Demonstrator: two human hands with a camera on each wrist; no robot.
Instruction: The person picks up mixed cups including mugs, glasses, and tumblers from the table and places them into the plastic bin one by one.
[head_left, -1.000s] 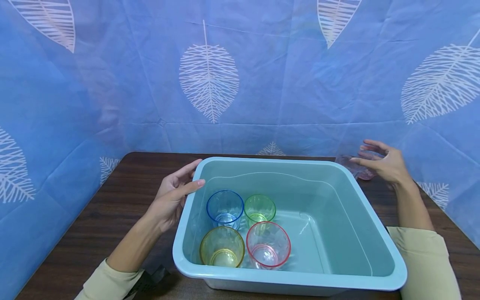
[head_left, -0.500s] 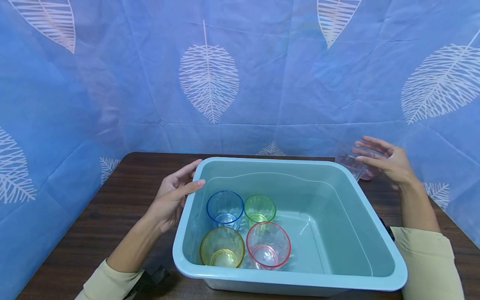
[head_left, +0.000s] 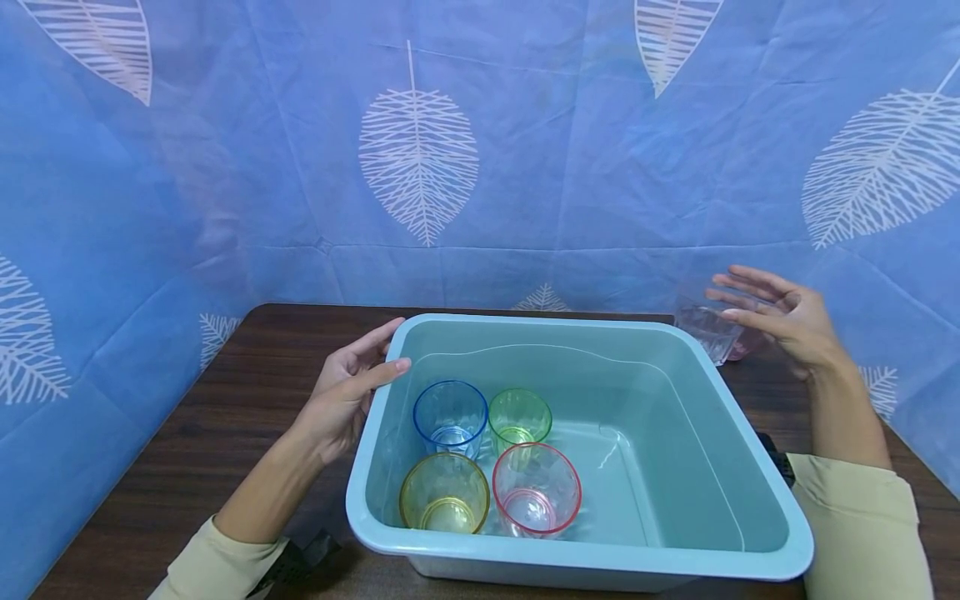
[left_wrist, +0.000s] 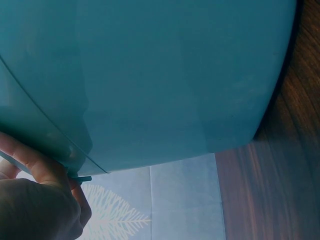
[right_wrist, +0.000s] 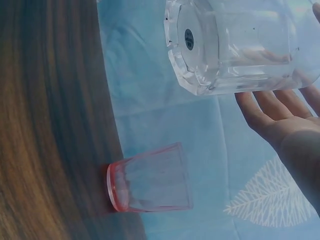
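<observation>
My left hand [head_left: 348, 387] grips the left rim of a pale teal plastic basin [head_left: 585, 565], thumb over the edge and fingers outside. In the left wrist view that hand [left_wrist: 40, 200] shows beside the basin wall [left_wrist: 150, 85]. Beyond the basin's far right corner, my right hand [head_left: 787, 321] holds a clear drinking glass [head_left: 705, 333]. The right wrist view shows this faceted glass [right_wrist: 240, 45] upright above table level, fingers [right_wrist: 270, 107] around its upper part. A pink glass [right_wrist: 150, 185] stands on the table behind it, mostly hidden in the head view.
Inside the basin's left half stand several tinted glasses: blue [head_left: 450, 417], green [head_left: 520, 417], yellow [head_left: 445, 496] and red-rimmed [head_left: 536, 492]. A dark wooden table [head_left: 187, 442] carries the basin. Blue leaf-patterned cloth [head_left: 525, 150] hangs behind it.
My right hand has shifted slightly up and to the right, and the clear glass has moved slightly right, away from its earlier place. My left hand and the basin have stayed put.
</observation>
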